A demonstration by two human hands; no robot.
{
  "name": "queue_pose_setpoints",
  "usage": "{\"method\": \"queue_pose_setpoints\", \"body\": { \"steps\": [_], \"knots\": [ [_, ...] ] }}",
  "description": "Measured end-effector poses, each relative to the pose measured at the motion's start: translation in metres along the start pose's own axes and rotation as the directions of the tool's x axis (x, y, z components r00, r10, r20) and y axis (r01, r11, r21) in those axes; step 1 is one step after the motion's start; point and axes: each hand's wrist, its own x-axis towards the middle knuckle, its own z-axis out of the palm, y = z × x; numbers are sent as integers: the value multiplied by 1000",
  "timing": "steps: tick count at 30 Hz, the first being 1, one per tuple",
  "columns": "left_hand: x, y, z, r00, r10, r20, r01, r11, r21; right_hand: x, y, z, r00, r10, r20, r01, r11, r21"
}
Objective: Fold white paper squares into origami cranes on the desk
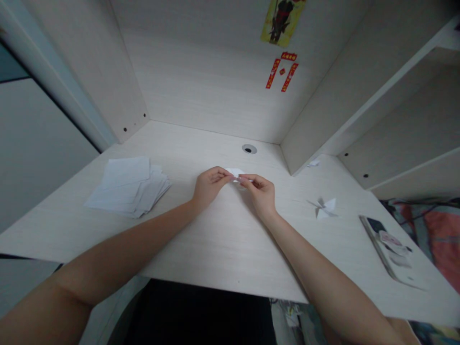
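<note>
A small piece of white paper (235,171) is pinched between my two hands over the middle of the desk. My left hand (212,186) grips its left side with thumb and fingertips. From the other side, my right hand (260,191) pinches it the same way, the fingertips of both hands nearly meeting. Most of the paper is hidden behind the fingers, so its exact shape cannot be made out. To the right of my right hand a folded white paper crane-like figure (326,208) rests on the desk.
A loose stack of white paper sheets (125,184) lies on the left of the desk (201,249). On the right is a phone (390,251) in a decorated case. A round cable hole (249,149) sits near the back panel, and an upright divider (323,115) rises at right.
</note>
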Motion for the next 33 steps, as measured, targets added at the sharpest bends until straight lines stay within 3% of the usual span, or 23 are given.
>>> {"method": "queue_pose_setpoints", "body": {
  "steps": [9, 19, 24, 33],
  "knots": [
    [-1, 2, 0, 1000, -13, 17, 13, 1000, 8, -1, -3, -1, 1000, 18, -20, -18, 1000, 20],
    [-1, 7, 1, 994, -89, 61, 90, 996, -9, -2, 1, -1, 999, -55, -3, 55, 998, -21],
    [1, 4, 1, 992, -68, 102, 76, 994, -79, -3, 1, -1, 997, -35, 73, 38, 998, -43],
    [3, 0, -2, 997, -73, 15, 74, 996, -41, -3, 0, 3, 993, -26, 118, 29, 999, -24]
  ]
}}
